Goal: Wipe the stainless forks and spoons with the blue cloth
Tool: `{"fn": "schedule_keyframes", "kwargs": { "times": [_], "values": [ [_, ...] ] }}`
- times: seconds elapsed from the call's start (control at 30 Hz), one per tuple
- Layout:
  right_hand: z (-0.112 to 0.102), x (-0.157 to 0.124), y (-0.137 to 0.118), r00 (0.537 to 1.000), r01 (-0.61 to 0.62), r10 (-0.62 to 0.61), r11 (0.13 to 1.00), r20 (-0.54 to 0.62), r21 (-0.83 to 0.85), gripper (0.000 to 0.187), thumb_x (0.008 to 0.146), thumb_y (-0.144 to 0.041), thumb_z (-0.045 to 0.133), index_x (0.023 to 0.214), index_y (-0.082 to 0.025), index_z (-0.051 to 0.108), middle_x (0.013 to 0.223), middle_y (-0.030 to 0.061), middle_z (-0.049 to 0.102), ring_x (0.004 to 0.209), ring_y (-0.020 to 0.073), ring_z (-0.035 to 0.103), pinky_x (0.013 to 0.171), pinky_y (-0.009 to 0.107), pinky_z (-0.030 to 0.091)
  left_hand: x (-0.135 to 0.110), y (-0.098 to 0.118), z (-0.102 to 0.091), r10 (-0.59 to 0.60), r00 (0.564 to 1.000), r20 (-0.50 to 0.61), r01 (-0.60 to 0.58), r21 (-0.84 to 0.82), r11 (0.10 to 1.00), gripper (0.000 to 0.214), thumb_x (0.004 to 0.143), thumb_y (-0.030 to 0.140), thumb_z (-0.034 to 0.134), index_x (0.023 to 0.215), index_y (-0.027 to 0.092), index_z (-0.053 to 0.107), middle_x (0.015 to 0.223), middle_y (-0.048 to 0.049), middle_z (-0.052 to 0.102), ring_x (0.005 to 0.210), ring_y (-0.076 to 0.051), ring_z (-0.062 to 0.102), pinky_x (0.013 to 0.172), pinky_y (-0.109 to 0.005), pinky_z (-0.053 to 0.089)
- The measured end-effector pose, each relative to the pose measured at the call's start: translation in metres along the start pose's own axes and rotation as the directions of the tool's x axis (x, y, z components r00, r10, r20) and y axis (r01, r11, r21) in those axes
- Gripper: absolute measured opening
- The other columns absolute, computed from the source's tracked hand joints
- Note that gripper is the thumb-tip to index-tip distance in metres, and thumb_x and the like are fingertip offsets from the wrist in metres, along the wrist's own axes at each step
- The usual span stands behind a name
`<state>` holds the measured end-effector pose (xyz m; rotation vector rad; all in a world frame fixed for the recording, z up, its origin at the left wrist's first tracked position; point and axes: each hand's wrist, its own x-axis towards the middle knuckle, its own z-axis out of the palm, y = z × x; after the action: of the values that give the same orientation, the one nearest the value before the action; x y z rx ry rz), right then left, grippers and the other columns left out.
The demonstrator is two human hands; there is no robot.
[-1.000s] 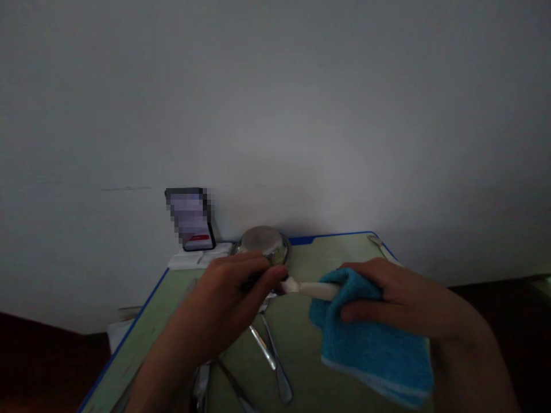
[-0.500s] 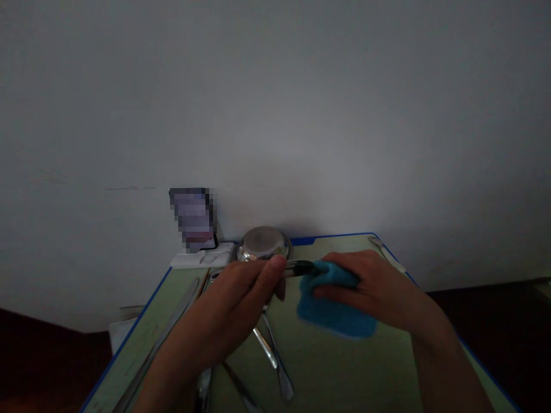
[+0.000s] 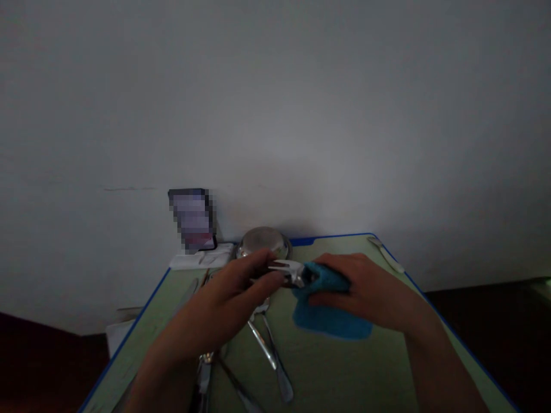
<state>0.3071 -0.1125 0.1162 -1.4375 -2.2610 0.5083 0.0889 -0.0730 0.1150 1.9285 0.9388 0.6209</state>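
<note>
My right hand (image 3: 365, 287) is closed round a blue cloth (image 3: 331, 321), which is folded about the lower part of a metal fork (image 3: 295, 271). The fork is held up above the table, its tines pointing left. My left hand (image 3: 235, 292) is at the tines, thumb and fingers parted on either side of them; whether it touches them is hard to tell. Beneath the hands, two pieces of cutlery (image 3: 269, 350) lie crossed on the green tabletop (image 3: 344, 373). More metal cutlery (image 3: 204, 378) lies under my left forearm, partly hidden.
An upturned shiny metal bowl (image 3: 263, 240) stands at the table's back edge. Left of it, a phone (image 3: 191, 218) with a blurred screen leans on the wall above a white holder (image 3: 202, 256). Another piece of cutlery (image 3: 385, 254) lies along the right edge.
A dark, narrow part showed between my hands before; now fork tines show there. My left fingers have loosened from their grip and parted. The cloth has shifted slightly left.
</note>
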Motion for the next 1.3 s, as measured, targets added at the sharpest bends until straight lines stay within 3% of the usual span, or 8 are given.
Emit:
{"fn": "schedule_keyframes", "kwargs": {
  "times": [0.23, 0.53, 0.8, 0.97, 1.13, 1.3],
  "values": [
    [-0.003, 0.0, -0.005, 0.997, -0.013, 0.008, 0.998, 0.082, 0.056, 0.032, 0.081, -0.049, 0.05, 0.089, -0.02, 0.06, 0.079, 0.0005, 0.064, 0.074, 0.0154, 0.058, 0.065, 0.026, 0.038, -0.004, -0.001, -0.004, 0.071, 0.993, 0.093, -0.074, 0.025, 0.997, 0.019, 0.088, 0.033, 0.043, 0.1, 0.021, 0.052, 0.085, -0.0004, 0.059, 0.074, -0.012, 0.053, 0.064, -0.023, 0.042],
    [0.002, 0.003, -0.009, 0.976, 0.054, -0.086, 0.986, 0.202, 0.159, 0.031, 0.085, -0.046, 0.045, 0.09, -0.019, 0.06, 0.073, 0.0, 0.063, 0.068, 0.013, 0.058, 0.062, 0.024, 0.039, 0.003, 0.012, 0.001, 0.084, 0.971, 0.223, -0.131, 0.205, 0.97, 0.014, 0.087, 0.023, 0.045, 0.082, 0.019, 0.057, 0.077, 0.0033, 0.065, 0.071, -0.009, 0.059, 0.066, -0.02, 0.042],
    [-0.001, -0.001, 0.001, 0.989, 0.017, -0.035, 0.992, 0.144, 0.124, 0.033, 0.087, -0.046, 0.042, 0.084, -0.017, 0.058, 0.073, 0.0009, 0.062, 0.065, 0.0122, 0.057, 0.06, 0.024, 0.038, -0.004, 0.003, -0.017, 0.099, 0.982, 0.158, -0.135, 0.237, 0.962, 0.018, 0.087, 0.027, 0.047, 0.077, 0.018, 0.058, 0.071, 0.0031, 0.062, 0.066, -0.008, 0.057, 0.06, -0.018, 0.04],
    [-0.004, -0.005, 0.004, 0.984, -0.014, -0.005, 0.995, 0.181, 0.102, 0.037, 0.087, -0.048, 0.039, 0.082, -0.017, 0.058, 0.066, -0.0002, 0.059, 0.059, 0.0108, 0.054, 0.054, 0.023, 0.036, -0.001, 0.005, -0.013, 0.096, 0.977, 0.192, -0.139, 0.226, 0.964, 0.02, 0.087, 0.026, 0.048, 0.074, 0.019, 0.061, 0.073, 0.004, 0.065, 0.067, -0.007, 0.059, 0.061, -0.017, 0.04],
    [-0.005, -0.004, 0.001, 0.989, 0.006, -0.02, 0.995, 0.147, 0.096, 0.037, 0.087, -0.047, 0.038, 0.078, -0.017, 0.057, 0.06, -0.0022, 0.053, 0.054, 0.0087, 0.049, 0.051, 0.022, 0.034, 0.001, 0.008, -0.007, 0.098, 0.979, 0.18, -0.143, 0.256, 0.956, 0.019, 0.085, 0.029, 0.05, 0.074, 0.02, 0.063, 0.068, 0.0045, 0.066, 0.062, -0.008, 0.058, 0.057, -0.016, 0.039],
    [-0.004, -0.002, -0.001, 0.989, 0.024, -0.039, 0.994, 0.141, 0.11, 0.038, 0.087, -0.048, 0.038, 0.076, -0.017, 0.056, 0.058, -0.0034, 0.051, 0.052, 0.0077, 0.048, 0.05, 0.021, 0.033, 0.001, 0.01, -0.005, 0.092, 0.984, 0.154, -0.13, 0.255, 0.958, 0.016, 0.085, 0.031, 0.05, 0.083, 0.021, 0.063, 0.072, 0.0042, 0.067, 0.064, -0.008, 0.06, 0.058, -0.016, 0.041]
  ]
}}
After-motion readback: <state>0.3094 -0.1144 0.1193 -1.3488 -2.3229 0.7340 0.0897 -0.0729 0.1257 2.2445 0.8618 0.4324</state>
